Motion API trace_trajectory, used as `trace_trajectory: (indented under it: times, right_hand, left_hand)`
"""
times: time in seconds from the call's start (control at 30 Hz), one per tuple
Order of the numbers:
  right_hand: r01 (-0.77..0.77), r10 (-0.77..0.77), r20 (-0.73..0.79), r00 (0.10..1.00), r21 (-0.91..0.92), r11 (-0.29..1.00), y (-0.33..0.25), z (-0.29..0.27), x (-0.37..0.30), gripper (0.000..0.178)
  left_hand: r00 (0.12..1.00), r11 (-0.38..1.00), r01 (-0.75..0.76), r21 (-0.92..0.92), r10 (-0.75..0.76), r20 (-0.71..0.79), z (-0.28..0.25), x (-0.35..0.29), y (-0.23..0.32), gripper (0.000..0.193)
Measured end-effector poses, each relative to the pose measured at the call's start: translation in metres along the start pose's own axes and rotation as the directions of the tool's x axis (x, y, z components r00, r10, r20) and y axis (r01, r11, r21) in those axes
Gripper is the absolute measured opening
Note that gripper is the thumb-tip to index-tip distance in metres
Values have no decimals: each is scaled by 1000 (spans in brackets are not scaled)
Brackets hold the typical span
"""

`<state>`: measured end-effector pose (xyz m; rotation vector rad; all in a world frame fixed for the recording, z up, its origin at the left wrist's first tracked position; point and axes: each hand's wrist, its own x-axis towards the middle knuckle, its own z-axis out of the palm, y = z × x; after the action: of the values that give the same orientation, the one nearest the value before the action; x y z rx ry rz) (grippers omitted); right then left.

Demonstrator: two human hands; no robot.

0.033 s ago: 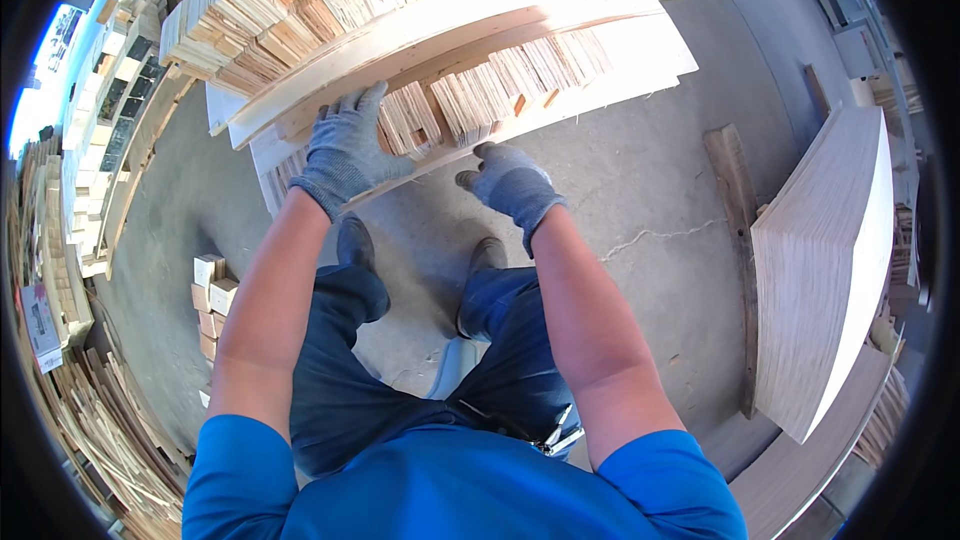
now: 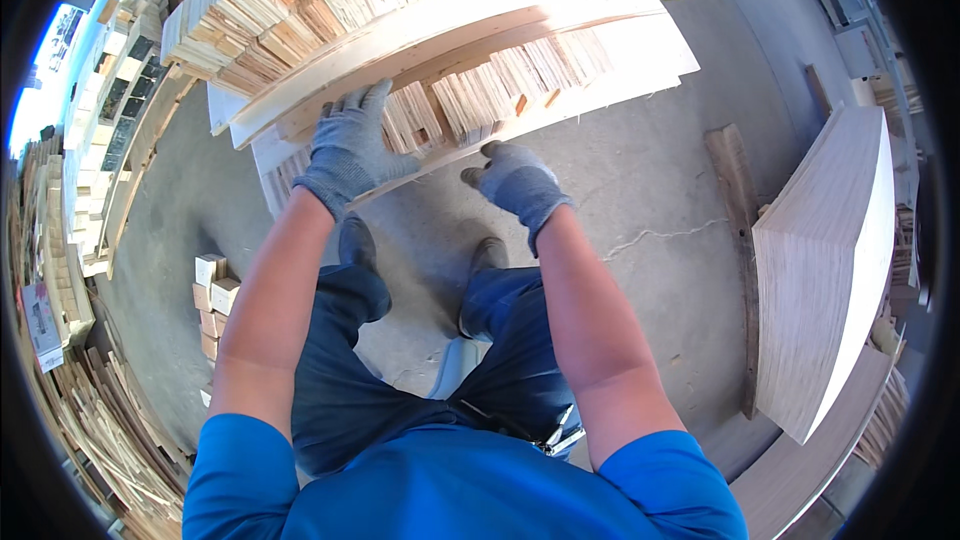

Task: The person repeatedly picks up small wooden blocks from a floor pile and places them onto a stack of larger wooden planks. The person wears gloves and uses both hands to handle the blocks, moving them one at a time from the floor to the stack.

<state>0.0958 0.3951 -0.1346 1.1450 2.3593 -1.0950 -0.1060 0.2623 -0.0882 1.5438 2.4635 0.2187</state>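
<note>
My left hand (image 2: 350,140), in a grey knit glove, lies with fingers spread over the near row of thin wood pieces (image 2: 470,105), its fingertips by a long wooden board (image 2: 400,45). Part of the row is hidden beneath this hand. The pieces stand on edge, packed side by side on a pale sheet (image 2: 600,98). My right hand (image 2: 517,183), gloved the same way, is just off the sheet's near edge. Its thumb and forefinger are apart, with nothing visible between them; the other fingers are partly hidden. Behind the long board rises a larger stack of wood pieces (image 2: 300,25).
To the right stands a tall stack of pale sheets (image 2: 815,270), with a wooden beam (image 2: 735,230) on the floor beside it. Small wood blocks (image 2: 212,295) are piled at left. Long thin strips (image 2: 100,430) lie at lower left. My boots (image 2: 357,242) are close to the stack.
Both hands have shifted very slightly to the right. The wood pieces and boards stay where they were.
</note>
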Motion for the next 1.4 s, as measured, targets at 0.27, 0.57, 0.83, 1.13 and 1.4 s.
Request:
trace_trajectory:
  times: [0.27, 0.57, 0.83, 1.13, 1.4]
  right_hand:
    - [-105, 246, -194, 950, 542, 834, 40, -14, 7, 64]
    - [-175, 326, 4, 946, 849, 498, 41, -13, 13, 66]
    - [-187, 224, 72, 972, 811, 554, 25, -24, -9, 70]
    - [129, -138, -103, 985, 973, 194, 28, -4, -66, 87]
    - [-101, 233, 58, 971, 978, 180, 53, 8, -69, 76]
  left_hand:
    - [998, 995, 34, 95, -39, 55, 10, 23, 20, 103]
    - [998, 971, -36, -237, 25, -50, 1, 13, -15, 101]
    - [996, 714, -41, -699, -31, -89, -46, -12, -16, 97]
    - [999, 601, -30, -798, 54, 3, -56, -53, 45, 95]
    - [947, 814, -319, -486, 257, -191, 30, -55, 101, 98]
